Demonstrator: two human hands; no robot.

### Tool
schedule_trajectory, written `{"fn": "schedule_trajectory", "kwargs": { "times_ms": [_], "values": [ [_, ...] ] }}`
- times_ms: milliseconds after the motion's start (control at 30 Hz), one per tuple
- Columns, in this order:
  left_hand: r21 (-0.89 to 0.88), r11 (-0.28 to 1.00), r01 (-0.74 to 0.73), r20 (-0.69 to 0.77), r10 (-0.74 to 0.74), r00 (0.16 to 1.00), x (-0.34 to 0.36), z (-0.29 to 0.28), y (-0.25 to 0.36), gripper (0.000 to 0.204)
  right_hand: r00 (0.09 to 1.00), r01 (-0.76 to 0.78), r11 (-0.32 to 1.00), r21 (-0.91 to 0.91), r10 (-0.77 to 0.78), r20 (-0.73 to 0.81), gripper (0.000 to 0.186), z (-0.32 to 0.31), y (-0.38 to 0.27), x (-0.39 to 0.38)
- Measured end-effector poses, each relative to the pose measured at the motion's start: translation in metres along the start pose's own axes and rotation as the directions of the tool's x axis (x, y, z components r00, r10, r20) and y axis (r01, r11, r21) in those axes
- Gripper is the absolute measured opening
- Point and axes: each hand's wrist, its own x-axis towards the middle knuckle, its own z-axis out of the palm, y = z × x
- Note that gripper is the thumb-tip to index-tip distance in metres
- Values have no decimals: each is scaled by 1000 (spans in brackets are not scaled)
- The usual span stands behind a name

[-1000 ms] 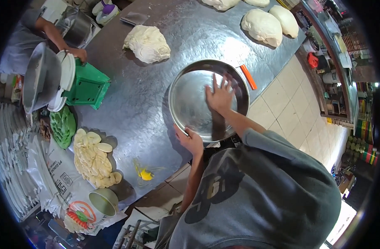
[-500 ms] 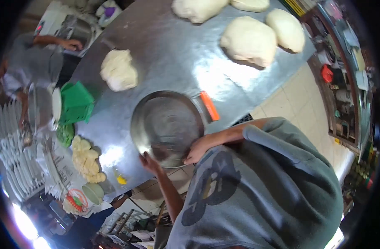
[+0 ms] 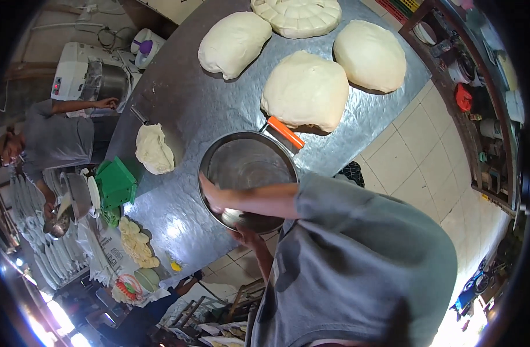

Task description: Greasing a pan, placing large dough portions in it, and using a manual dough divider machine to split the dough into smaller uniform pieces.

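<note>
A round, shallow metal pan lies at the near edge of the metal table. My right arm reaches across it, and my right hand is inside, against the pan's left part, with its fingers stretched out. At the pan's near rim, my left hand grips the edge, fingers partly hidden. Just beyond the pan rests a tool with an orange handle and a metal part. Several big pale dough lumps sit farther off, the nearest being a rounded block of dough. A smaller dough piece lies to the left.
On the left stand a green plastic container, a row of yellowish dough pieces and a pale green bowl. A co-worker is beside a white mixer, holding a metal bowl. A wooden shelf stands right.
My right hand has left the pan's near rim and moved inside it, to the left. My left hand stays at the rim. The view has shifted, showing more dough at the far side.
</note>
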Motion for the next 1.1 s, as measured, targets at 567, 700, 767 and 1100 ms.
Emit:
{"fn": "schedule_trajectory", "kwargs": {
  "times_ms": [567,700,767,1100],
  "values": [
    [987,152,-60,-41,585,810,42,37,84,44,368,-682,-381,-624,-916,157,51,-24,-243,-324],
    [419,774,-475,408,306,860,62,216,131,35,345,-718,-231,-657,-937,-48,51,-49,-289,-331],
    [193,867,-459,765,160,624,83,290,117,31,265,-424,-204,-882,-960,95,34,-37,-305,-356],
    [409,872,-269,862,-274,426,93,431,94,49,-209,771,280,-571,-737,-643,54,-104,-180,-323]
  ]
}}
